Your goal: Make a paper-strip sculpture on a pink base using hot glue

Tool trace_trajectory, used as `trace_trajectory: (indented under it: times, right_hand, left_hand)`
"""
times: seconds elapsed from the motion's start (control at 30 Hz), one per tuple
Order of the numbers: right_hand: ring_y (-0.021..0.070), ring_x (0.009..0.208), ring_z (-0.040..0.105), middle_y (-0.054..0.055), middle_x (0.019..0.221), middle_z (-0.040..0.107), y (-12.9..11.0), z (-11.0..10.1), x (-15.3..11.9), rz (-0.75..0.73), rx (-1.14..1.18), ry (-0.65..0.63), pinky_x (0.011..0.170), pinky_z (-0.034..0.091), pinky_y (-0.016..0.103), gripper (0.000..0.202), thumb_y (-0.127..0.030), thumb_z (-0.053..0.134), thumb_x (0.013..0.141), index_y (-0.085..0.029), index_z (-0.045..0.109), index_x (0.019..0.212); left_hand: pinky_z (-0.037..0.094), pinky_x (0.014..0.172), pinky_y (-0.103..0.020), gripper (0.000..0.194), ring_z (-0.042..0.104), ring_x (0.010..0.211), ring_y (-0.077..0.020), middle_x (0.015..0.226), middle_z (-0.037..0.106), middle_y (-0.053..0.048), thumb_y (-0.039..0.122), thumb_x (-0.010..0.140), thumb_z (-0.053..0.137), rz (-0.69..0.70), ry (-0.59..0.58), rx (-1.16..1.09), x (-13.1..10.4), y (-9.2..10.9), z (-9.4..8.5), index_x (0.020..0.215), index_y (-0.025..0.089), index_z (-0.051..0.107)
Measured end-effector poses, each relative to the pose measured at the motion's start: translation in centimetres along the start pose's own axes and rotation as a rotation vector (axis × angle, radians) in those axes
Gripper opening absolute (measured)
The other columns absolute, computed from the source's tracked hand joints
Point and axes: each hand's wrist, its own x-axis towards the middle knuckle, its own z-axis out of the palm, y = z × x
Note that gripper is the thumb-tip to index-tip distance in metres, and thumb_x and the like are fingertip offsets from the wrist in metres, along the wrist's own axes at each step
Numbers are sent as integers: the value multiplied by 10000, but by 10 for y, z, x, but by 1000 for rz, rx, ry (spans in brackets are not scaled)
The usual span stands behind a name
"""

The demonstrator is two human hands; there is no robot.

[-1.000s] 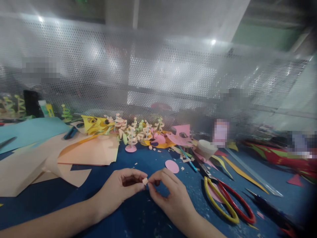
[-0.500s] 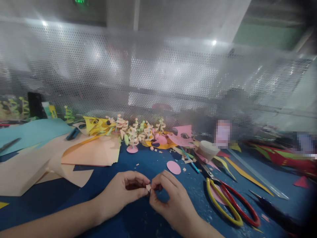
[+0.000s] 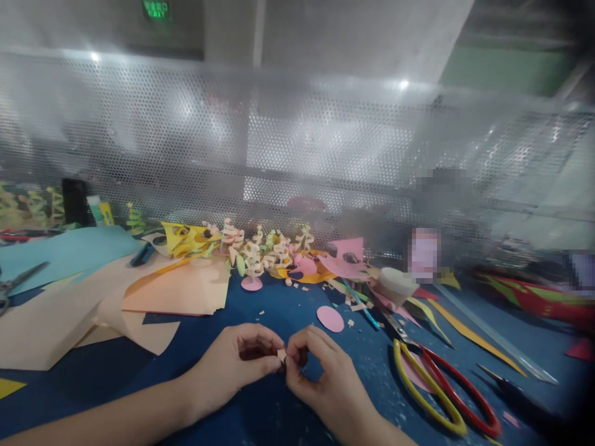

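We pinched a tiny pale peach paper piece between the thumb and fingers of our left hand, which was nearly closed. Our right hand was curled, its thumb and fingertips drawn together at the piece's other side; we could not tell whether they gripped it. The piece was above the dark blue tabletop, nearer to us than the flat pink paper disc. Scissors with yellow and red handles lay to our right.
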Motion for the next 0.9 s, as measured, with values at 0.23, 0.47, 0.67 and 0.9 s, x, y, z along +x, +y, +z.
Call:
trace_trajectory:
  times: [0.23,0.47,0.67,0.9]
  right_hand:
    - [105,601,511,-16,641,518,0,-1,1,-43,4,20,550,414,196,132,-66,483,716,-197,488,700]
    - [112,650,519,-10,683,546,0,-4,2,58,61,62,605,421,207,131,-75,485,739,-203,513,729]
    - [115,656,525,-6,695,547,1,-3,2,53,58,35,606,425,213,125,-83,492,741,-203,528,750]
    - [111,656,523,-11,687,546,1,-4,3,40,63,25,601,419,209,130,-76,502,737,-203,526,727]
  left_hand:
    - [422,686,-209,109,551,701,-100,706,598,36,181,656,676,52,-1,-40,1,0,1,753,183,625]
    - [425,762,-251,227,575,770,-117,773,617,24,175,689,649,35,74,-49,1,-4,-2,905,205,583]
    - [420,743,-235,142,562,756,-107,769,610,21,173,697,644,72,38,-25,1,-4,-2,807,189,555]
    - [425,724,-220,84,552,740,-106,739,591,26,181,703,627,63,52,42,1,1,0,776,181,585]
